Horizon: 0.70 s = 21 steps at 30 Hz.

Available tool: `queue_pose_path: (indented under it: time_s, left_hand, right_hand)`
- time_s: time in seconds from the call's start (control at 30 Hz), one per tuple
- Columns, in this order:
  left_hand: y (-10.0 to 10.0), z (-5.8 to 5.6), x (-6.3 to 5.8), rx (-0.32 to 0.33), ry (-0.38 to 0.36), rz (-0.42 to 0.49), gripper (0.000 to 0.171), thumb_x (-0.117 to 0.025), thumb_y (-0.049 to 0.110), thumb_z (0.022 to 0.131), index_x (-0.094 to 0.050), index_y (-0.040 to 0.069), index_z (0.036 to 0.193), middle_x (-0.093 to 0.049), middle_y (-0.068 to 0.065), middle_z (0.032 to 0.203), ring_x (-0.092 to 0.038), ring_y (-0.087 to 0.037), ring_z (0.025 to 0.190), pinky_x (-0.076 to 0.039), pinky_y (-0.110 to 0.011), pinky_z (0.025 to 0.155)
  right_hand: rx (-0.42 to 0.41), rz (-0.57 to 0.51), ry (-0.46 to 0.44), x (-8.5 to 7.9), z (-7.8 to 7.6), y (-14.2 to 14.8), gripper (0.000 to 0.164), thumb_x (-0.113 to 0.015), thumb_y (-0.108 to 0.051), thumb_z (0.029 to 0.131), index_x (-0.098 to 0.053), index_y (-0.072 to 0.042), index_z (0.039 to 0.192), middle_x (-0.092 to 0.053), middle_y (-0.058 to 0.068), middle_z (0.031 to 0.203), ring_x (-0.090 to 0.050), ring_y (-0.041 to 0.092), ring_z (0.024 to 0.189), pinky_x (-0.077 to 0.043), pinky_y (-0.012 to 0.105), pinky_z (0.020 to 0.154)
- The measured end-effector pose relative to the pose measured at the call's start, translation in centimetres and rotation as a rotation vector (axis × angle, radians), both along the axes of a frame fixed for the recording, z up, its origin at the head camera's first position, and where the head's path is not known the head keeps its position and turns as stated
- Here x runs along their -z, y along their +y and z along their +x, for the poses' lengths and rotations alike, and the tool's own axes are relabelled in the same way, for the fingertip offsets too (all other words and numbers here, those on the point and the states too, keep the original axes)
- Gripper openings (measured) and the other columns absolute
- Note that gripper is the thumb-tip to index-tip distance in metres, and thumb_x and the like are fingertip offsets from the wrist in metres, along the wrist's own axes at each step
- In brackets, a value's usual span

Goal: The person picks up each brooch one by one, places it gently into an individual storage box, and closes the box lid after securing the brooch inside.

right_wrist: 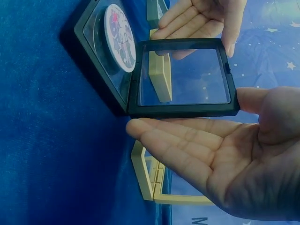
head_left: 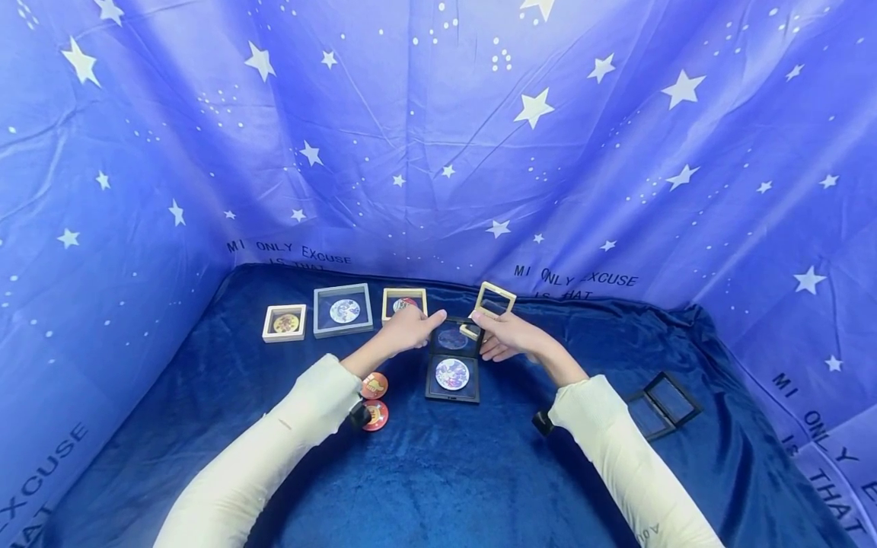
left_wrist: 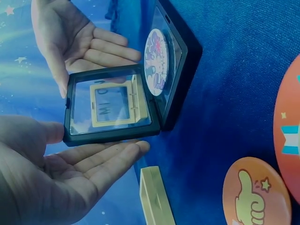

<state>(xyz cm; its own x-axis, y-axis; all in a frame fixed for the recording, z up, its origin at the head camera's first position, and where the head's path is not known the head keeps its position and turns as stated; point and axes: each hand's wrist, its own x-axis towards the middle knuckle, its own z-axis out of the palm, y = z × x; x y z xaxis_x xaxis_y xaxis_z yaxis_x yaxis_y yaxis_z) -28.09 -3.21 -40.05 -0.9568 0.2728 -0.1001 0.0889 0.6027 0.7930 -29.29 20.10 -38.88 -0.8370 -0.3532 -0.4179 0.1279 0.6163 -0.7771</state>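
A black square display case (head_left: 453, 396) stands unfolded on the blue cloth, its clear-windowed lid raised. On the film of its lower half lies a round badge (head_left: 452, 374) with a purple and white picture. My left hand (head_left: 406, 329) holds the lid's left side, thumb (left_wrist: 55, 132) at its top edge and fingers along the side. The right hand (head_left: 512, 336) holds the opposite side likewise, its thumb (right_wrist: 251, 99) at the top edge. Both wrist views show the badge tilted away from the lid, apart from it.
Behind the right hand stands an unfolded cream case (head_left: 496, 299). A small cream case (head_left: 284, 324), a grey case (head_left: 342, 310) and another cream case (head_left: 405, 294) hold badges at the back left. Two orange-red badges (head_left: 374, 386) lie by the left sleeve. Another black case (head_left: 668, 403) lies unfolded at right.
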Motion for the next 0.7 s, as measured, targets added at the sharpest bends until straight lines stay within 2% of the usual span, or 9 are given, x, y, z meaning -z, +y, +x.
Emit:
queue_pose_path:
  time_s: [0.17, 0.27, 0.37, 0.43, 0.53, 0.6, 0.7]
  left_hand:
    - [-0.2, -0.2, 0.2, 0.016, -0.002, 0.04, 0.06, -0.052, 0.041, 0.105, -0.06, 0.002, 0.06, -0.059, -0.007, 0.056, -0.064, -0.03, 0.063, -0.04, -0.023, 0.054]
    - [-0.3, -0.3, 0.3, 0.024, -0.017, 0.047, 0.06, -0.051, 0.041, 0.105, -0.062, 0.0, 0.063, -0.067, -0.016, 0.064, -0.07, -0.034, 0.07, -0.05, -0.026, 0.059]
    - [-0.3, -0.3, 0.1, 0.023, -0.049, 0.047, 0.059, -0.051, 0.041, 0.106, -0.067, -0.008, 0.077, -0.073, -0.024, 0.081, -0.075, -0.036, 0.083, -0.06, -0.035, 0.071]
    - [-0.2, -0.3, -0.1, 0.021, -0.08, 0.057, 0.059, -0.051, 0.04, 0.106, -0.068, -0.013, 0.088, -0.074, -0.028, 0.092, -0.076, -0.038, 0.089, -0.062, -0.041, 0.079]
    - [-0.2, -0.3, -0.5, 0.012, -0.13, 0.074, 0.059, -0.051, 0.04, 0.106, -0.067, -0.016, 0.098, -0.072, -0.031, 0.1, -0.075, -0.04, 0.094, -0.061, -0.043, 0.083]
    - [-0.1, -0.3, -0.6, 0.006, -0.154, 0.084, 0.058, -0.052, 0.04, 0.105, -0.066, -0.016, 0.1, -0.071, -0.033, 0.103, -0.074, -0.042, 0.095, -0.061, -0.043, 0.084]
    - [-0.1, -0.3, -0.8, 0.0, -0.177, 0.089, 0.056, -0.052, 0.04, 0.105, -0.064, -0.013, 0.091, -0.071, -0.033, 0.106, -0.074, -0.042, 0.096, -0.061, -0.043, 0.084]
  right_hand:
    - [-0.018, 0.002, -0.007, -0.1, 0.0, 0.1, 0.071, -0.036, -0.051, 0.108, -0.052, 0.011, 0.14, -0.069, 0.033, 0.119, -0.071, 0.041, 0.11, -0.056, 0.048, 0.095]
    - [-0.034, 0.002, 0.003, -0.1, 0.0, 0.1, 0.071, -0.036, -0.05, 0.109, -0.051, 0.012, 0.14, -0.068, 0.034, 0.12, -0.07, 0.042, 0.111, -0.056, 0.049, 0.096]
    - [-0.046, -0.002, 0.009, -0.1, 0.1, 0.1, 0.07, -0.035, -0.049, 0.109, -0.05, 0.012, 0.14, -0.068, 0.034, 0.12, -0.07, 0.042, 0.111, -0.056, 0.049, 0.097]
    - [-0.051, -0.005, 0.01, -0.1, 0.1, 0.1, 0.07, -0.035, -0.048, 0.109, -0.05, 0.012, 0.141, -0.068, 0.035, 0.12, -0.07, 0.042, 0.111, -0.056, 0.049, 0.096]
    - [-0.055, -0.007, 0.011, -0.1, 0.0, 0.1, 0.069, -0.035, -0.048, 0.109, -0.05, 0.012, 0.14, -0.068, 0.035, 0.119, -0.07, 0.042, 0.111, -0.056, 0.048, 0.095]
    - [-0.059, -0.007, 0.009, 0.0, 0.0, 0.2, 0.069, -0.035, -0.048, 0.109, -0.05, 0.012, 0.14, -0.068, 0.035, 0.119, -0.07, 0.042, 0.111, -0.057, 0.048, 0.095]
    - [-0.064, -0.009, 0.005, 0.0, -0.1, 0.2, 0.07, -0.035, -0.048, 0.109, -0.05, 0.012, 0.14, -0.068, 0.034, 0.119, -0.07, 0.042, 0.111, -0.056, 0.048, 0.096]
